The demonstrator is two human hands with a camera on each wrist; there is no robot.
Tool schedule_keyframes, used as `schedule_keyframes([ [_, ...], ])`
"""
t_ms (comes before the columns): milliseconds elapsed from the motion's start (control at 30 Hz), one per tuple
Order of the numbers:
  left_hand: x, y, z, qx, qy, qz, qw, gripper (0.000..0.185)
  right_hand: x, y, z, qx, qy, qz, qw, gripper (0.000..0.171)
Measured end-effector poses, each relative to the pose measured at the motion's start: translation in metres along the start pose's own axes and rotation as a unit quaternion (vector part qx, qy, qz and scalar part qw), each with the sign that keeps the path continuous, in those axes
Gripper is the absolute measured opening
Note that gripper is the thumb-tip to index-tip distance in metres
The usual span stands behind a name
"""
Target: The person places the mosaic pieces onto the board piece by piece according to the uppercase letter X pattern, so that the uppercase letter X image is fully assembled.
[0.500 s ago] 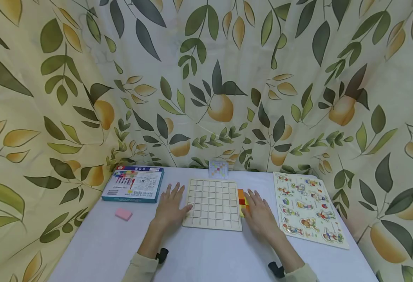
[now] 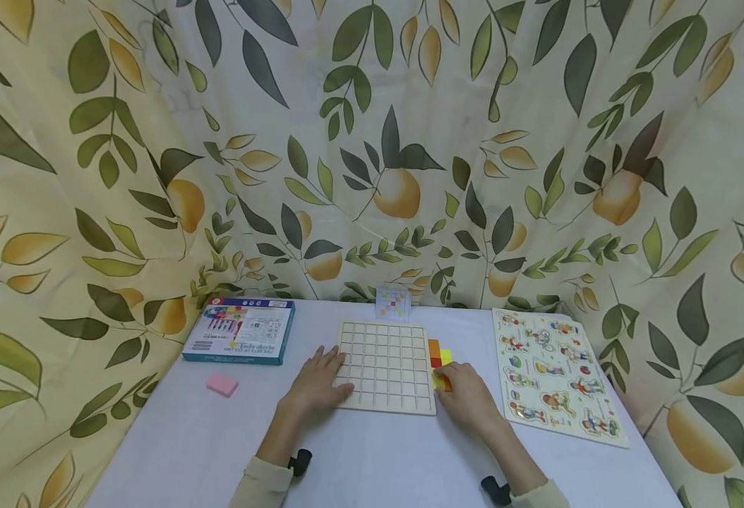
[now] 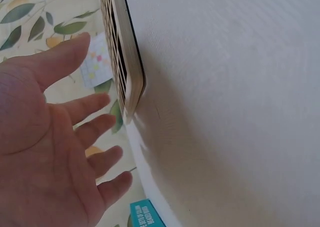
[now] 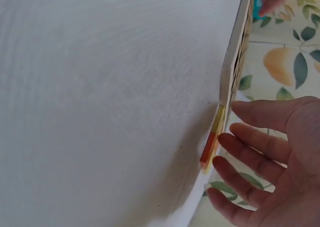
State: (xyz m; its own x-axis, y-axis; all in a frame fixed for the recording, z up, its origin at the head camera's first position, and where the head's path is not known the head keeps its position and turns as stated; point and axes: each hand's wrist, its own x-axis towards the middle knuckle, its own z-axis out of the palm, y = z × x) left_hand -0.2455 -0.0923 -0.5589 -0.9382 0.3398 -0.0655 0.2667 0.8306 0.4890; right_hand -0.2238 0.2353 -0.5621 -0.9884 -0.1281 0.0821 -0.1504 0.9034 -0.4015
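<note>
A wooden grid board (image 2: 385,363) with empty square cells lies flat on the white table (image 2: 378,458). My left hand (image 2: 321,386) rests at its left edge, fingertips touching the frame. The left wrist view shows this hand (image 3: 55,152) open with fingers spread beside the board's edge (image 3: 127,62). A small stack of orange, red and yellow tiles (image 2: 440,356) lies against the board's right side. My right hand (image 2: 467,398) lies flat just in front of them, fingertips at the tiles. In the right wrist view the right hand (image 4: 270,172) is open next to the tiles (image 4: 214,137).
A small coloured pattern card (image 2: 392,303) stands behind the board. A blue box (image 2: 241,329) and a pink eraser (image 2: 222,384) lie at the left. A picture peg puzzle (image 2: 553,374) lies at the right. Leaf-print curtains enclose the table.
Both hands have drawn back toward me a little. The left hand has shifted right onto the board's left edge. The right hand's fingers have uncovered more of the tiles.
</note>
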Motion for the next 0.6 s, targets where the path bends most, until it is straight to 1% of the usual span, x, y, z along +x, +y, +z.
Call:
schedule_keyframes([
  [333,0.0019,-0.0025,-0.0039,0.006,-0.029,-0.002,0.9995,0.07,0.0016,-0.001,-0.0005,-0.005,-0.001,0.007,1.0,0.041],
  [433,0.0027,-0.0039,-0.0046,0.004,-0.035,-0.002,0.9994,0.07,0.0025,-0.0002,-0.0016,0.003,-0.008,0.011,1.0,0.034],
  [600,0.0033,-0.0056,-0.0052,0.006,-0.042,-0.004,0.9991,0.07,0.0054,0.0039,-0.0046,0.012,-0.033,0.028,0.999,0.021],
])
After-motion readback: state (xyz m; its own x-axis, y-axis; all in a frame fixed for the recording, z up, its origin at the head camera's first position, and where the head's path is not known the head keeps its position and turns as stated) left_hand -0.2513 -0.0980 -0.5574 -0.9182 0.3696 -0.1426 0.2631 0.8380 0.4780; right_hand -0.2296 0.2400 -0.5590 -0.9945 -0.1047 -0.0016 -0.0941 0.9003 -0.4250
